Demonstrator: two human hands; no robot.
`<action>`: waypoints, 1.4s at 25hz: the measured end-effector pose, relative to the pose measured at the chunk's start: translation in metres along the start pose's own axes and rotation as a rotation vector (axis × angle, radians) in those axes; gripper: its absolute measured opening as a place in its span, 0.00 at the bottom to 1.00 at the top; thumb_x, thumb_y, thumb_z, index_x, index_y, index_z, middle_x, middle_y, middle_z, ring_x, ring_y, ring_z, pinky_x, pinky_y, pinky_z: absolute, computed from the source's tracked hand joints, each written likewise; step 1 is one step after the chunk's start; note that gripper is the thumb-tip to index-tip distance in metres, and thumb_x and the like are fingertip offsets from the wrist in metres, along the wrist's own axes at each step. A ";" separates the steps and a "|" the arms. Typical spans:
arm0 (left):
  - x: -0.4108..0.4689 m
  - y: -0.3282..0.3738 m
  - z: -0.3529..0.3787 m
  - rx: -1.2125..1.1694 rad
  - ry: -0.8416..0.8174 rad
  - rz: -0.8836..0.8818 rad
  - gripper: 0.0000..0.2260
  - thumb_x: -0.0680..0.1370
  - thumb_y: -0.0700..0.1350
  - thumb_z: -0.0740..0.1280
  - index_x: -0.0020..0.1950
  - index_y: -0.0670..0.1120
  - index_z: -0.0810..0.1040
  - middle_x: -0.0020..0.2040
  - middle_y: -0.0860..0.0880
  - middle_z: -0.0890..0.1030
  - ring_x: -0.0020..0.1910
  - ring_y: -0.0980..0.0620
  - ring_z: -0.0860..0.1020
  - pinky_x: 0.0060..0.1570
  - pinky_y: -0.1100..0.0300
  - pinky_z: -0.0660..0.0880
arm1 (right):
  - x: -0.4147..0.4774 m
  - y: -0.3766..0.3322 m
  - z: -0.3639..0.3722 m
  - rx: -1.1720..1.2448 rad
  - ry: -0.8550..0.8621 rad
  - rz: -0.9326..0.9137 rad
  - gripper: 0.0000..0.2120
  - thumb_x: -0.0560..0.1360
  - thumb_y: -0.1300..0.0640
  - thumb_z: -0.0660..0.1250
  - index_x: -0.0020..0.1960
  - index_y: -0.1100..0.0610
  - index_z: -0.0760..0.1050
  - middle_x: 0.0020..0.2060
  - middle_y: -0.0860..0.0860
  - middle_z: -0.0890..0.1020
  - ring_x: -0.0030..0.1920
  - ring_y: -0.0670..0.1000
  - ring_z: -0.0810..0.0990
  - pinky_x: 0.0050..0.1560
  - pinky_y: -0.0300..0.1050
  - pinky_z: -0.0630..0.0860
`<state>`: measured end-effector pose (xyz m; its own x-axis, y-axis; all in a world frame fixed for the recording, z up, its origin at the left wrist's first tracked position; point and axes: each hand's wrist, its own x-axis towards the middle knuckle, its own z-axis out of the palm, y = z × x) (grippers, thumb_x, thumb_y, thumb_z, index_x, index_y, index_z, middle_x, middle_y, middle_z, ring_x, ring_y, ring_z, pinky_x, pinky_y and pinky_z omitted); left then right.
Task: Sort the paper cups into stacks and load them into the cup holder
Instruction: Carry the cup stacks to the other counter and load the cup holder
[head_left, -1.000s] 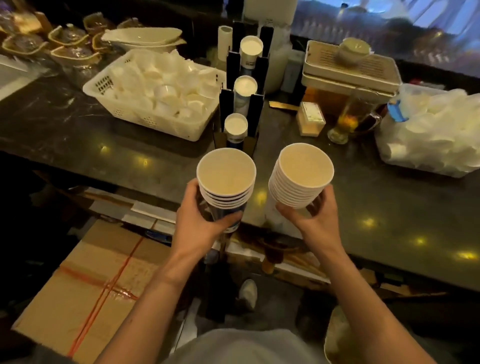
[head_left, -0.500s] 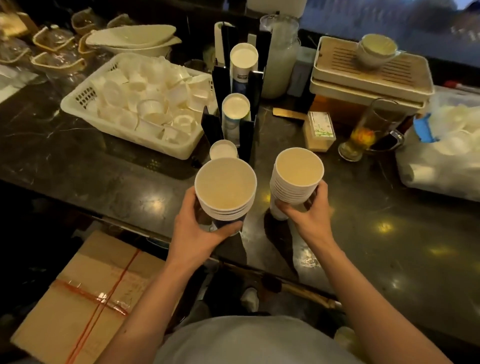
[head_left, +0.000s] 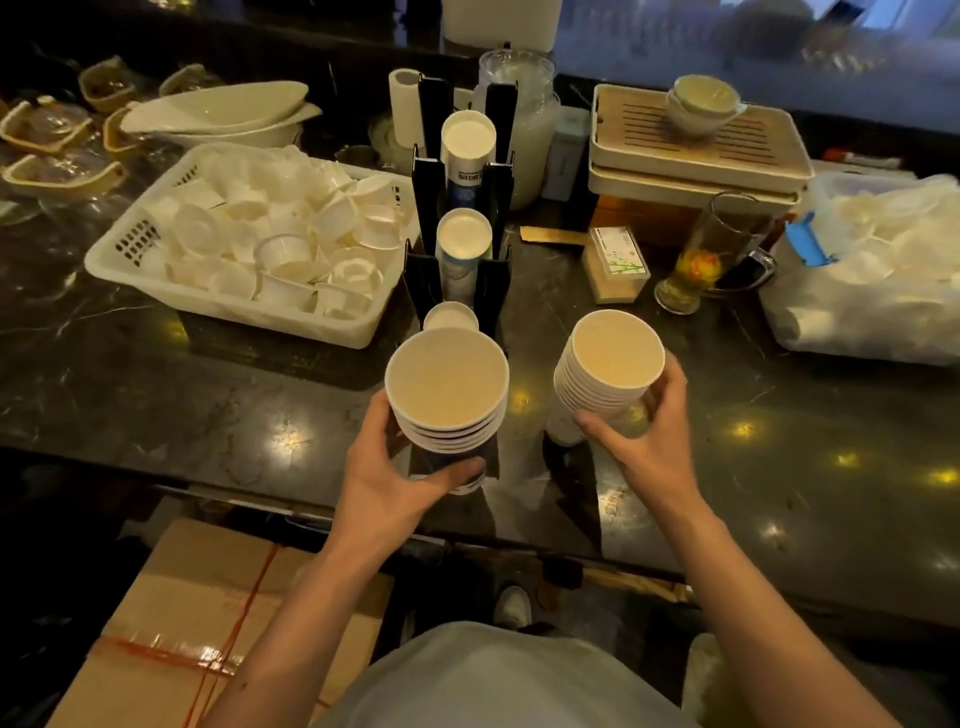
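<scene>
White basket (head_left: 223, 306) of small tubs left; glass mug (head_left: 711, 254), stacked trays (head_left: 696, 156) right; cardboard box (head_left: 208, 623) below.

Both bare forearms reaching forward, left hand (head_left: 387, 475) fingers curled in a grip, right hand (head_left: 647, 441) likewise, palms facing inward

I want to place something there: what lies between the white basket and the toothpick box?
In the head view, the black cup holder with its cup stacks stands between the white basket and the toothpick box.

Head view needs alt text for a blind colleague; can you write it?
Each hand holds a stack of paper cups over a dark counter: left hand a left stack, right hand a right stack. Behind stands a black cup holder holding cups.
</scene>
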<state>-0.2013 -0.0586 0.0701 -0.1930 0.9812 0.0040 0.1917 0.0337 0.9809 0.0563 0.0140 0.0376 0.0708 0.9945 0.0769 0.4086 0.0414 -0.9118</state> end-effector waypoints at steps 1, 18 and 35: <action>0.000 0.000 -0.003 -0.014 -0.011 -0.003 0.40 0.57 0.53 0.80 0.66 0.59 0.67 0.61 0.62 0.75 0.62 0.70 0.72 0.59 0.75 0.69 | -0.004 -0.007 -0.002 -0.049 0.084 -0.055 0.48 0.66 0.46 0.79 0.77 0.51 0.55 0.74 0.48 0.64 0.74 0.47 0.62 0.74 0.48 0.61; 0.044 0.033 -0.047 -0.129 -0.249 0.078 0.27 0.77 0.63 0.63 0.74 0.69 0.57 0.75 0.58 0.67 0.69 0.56 0.73 0.50 0.59 0.79 | 0.005 -0.121 0.053 0.117 -0.461 -0.288 0.30 0.79 0.51 0.65 0.78 0.52 0.59 0.70 0.48 0.72 0.68 0.44 0.72 0.61 0.40 0.76; 0.088 0.076 -0.049 0.158 -0.325 0.019 0.41 0.61 0.83 0.51 0.70 0.67 0.68 0.54 0.76 0.71 0.58 0.72 0.70 0.55 0.70 0.67 | 0.060 -0.163 0.063 -0.060 -0.427 0.235 0.14 0.83 0.55 0.59 0.43 0.60 0.77 0.32 0.50 0.78 0.24 0.40 0.78 0.26 0.33 0.70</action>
<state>-0.2508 0.0214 0.1545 0.1227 0.9903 -0.0651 0.3440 0.0191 0.9388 -0.0635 0.0731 0.1656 -0.2072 0.9273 -0.3118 0.4788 -0.1818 -0.8589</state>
